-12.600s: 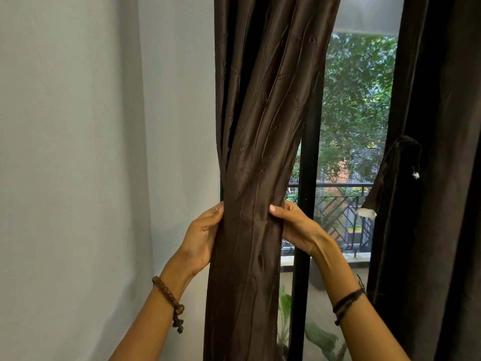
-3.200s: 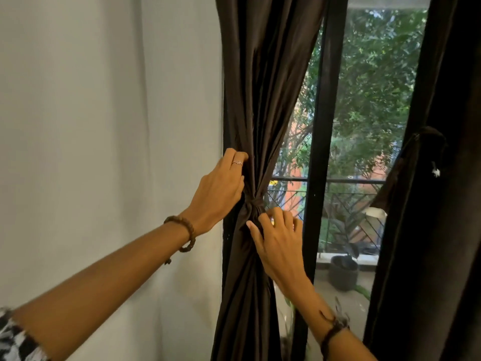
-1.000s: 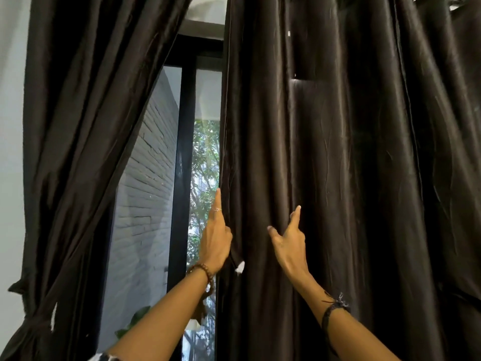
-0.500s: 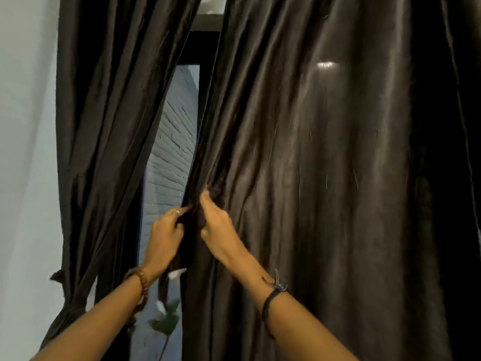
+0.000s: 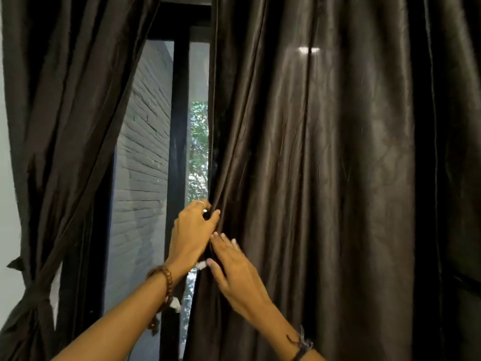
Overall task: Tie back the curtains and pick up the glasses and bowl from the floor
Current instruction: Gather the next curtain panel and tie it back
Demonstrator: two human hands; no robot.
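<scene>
Two dark brown satin curtains hang in front of a black-framed window. The left curtain (image 5: 65,126) is drawn aside and bound by a tie-back (image 5: 36,295) at the lower left. The right curtain (image 5: 325,178) hangs loose and covers most of the view. My left hand (image 5: 191,235) pinches the right curtain's left edge between thumb and fingers. My right hand (image 5: 234,269) lies just below it with spread fingers against the fabric. Glasses and bowl are out of view.
Between the curtains a black window frame post (image 5: 178,152) shows, with a grey brick wall (image 5: 140,165) and green foliage (image 5: 199,152) outside. A pale wall (image 5: 6,204) borders the far left. A dark band (image 5: 466,282) crosses the right curtain at lower right.
Both hands have shifted right along the right curtain's edge, opening the gap a little. My left hand now pinches the edge higher, and my right hand has dropped below it with fingers spread.
</scene>
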